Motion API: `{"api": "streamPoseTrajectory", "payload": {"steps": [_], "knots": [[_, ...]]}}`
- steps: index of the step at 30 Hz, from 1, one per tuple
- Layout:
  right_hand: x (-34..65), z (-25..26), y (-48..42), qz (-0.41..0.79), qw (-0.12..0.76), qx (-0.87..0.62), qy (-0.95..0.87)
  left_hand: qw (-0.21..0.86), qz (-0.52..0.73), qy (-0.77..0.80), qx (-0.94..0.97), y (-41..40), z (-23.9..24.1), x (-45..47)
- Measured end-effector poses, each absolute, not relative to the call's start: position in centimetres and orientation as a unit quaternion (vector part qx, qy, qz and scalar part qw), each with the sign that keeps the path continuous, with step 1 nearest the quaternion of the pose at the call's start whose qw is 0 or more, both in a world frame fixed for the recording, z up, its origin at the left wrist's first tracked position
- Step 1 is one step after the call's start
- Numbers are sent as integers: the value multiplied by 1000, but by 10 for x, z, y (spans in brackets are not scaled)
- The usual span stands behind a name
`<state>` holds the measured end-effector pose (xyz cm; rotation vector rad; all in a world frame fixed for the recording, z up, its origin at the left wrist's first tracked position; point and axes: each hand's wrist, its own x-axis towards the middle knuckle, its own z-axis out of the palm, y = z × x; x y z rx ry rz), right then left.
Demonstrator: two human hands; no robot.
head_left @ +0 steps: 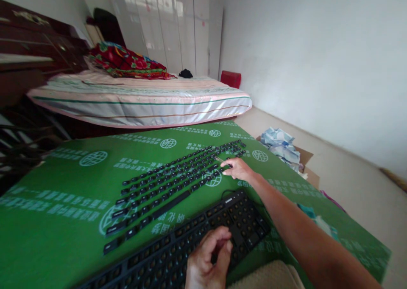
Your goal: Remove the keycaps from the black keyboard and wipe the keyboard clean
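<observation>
Keyboard (174, 246) on green surface (70, 246): lower edge cut off by frame, part behind left hand (210, 255); black, most keycaps off. Left fingers curled; cannot tell if holding anything. Right hand (239, 169) grips slim metal-tipped tool (218, 158), largely hidden, at 6 rows of loose keycaps (171, 205). Crumpled blue-white material (280, 141) by cardboard (303, 155); inside or atop unclear.

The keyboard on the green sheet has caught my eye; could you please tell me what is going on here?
A person's right hand holds a slim metal-tipped tool near the right end of loose keycaps, which lie in rows on the green sheet. Their left hand is over the black keyboard, most of whose key positions are bare; whether it grips anything is unclear.
</observation>
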<state>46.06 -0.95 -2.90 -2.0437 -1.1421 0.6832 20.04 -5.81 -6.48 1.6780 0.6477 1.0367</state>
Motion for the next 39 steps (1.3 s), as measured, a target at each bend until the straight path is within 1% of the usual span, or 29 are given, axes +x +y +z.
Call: {"api": "streamPoseTrajectory", "payload": {"steps": [14, 24, 29, 39], "knots": [[463, -40, -3, 262, 320, -799, -436, 505, 415, 277, 704, -59, -57, 200], [465, -30, -4, 258, 325, -814, -407, 514, 418, 272, 698, -59, -53, 200], [468, -30, -3, 262, 322, -821, -392, 527, 396, 262, 705, -58, -49, 197], [469, -31, -3, 275, 316, -826, -378, 527, 392, 272, 704, -58, -47, 198]]}}
